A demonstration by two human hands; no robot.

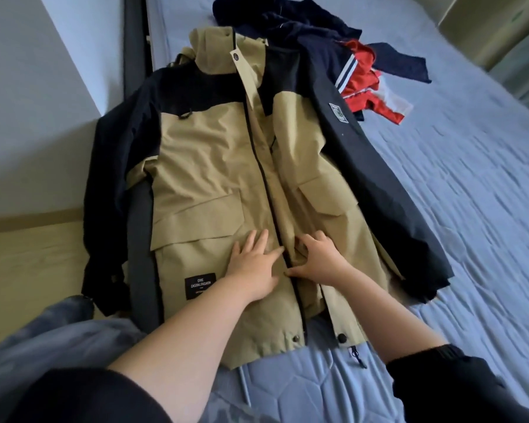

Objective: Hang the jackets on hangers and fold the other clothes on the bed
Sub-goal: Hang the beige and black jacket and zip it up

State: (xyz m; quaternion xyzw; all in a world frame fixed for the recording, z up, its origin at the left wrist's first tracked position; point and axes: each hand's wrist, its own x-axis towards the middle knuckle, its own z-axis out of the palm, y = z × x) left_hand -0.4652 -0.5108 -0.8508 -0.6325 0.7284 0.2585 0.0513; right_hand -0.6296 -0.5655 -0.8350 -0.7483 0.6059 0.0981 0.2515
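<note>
Nearest: both forearms reach in from the bottom edge onto the lower front of the jacket [214,166]. Left hand [252,265] lies flat, fingers straight and slightly spread, pressing the panel just left of the dark zip line [269,190]; probably pinning the cloth so it cannot slide. Right hand [316,257] sits just across the zip: fingers curled into a bunched fold of the opposite panel, thumb out toward the zip. This reads as drawing the two front edges together, to align or close the front before hanging. Jacket: khaki body, navy shoulders and sleeves, face up, hem toward the person, hood away, spread flat on the blue quilted bed [471,224]. The sleeve on the person's left drapes over the bed's edge above the wooden floor [28,254]. No hanger in view. Farther, against the hood and far shoulder: crumpled navy garment [287,22] and red garment [364,74], unfolded, apparently awaiting their turn.
</note>
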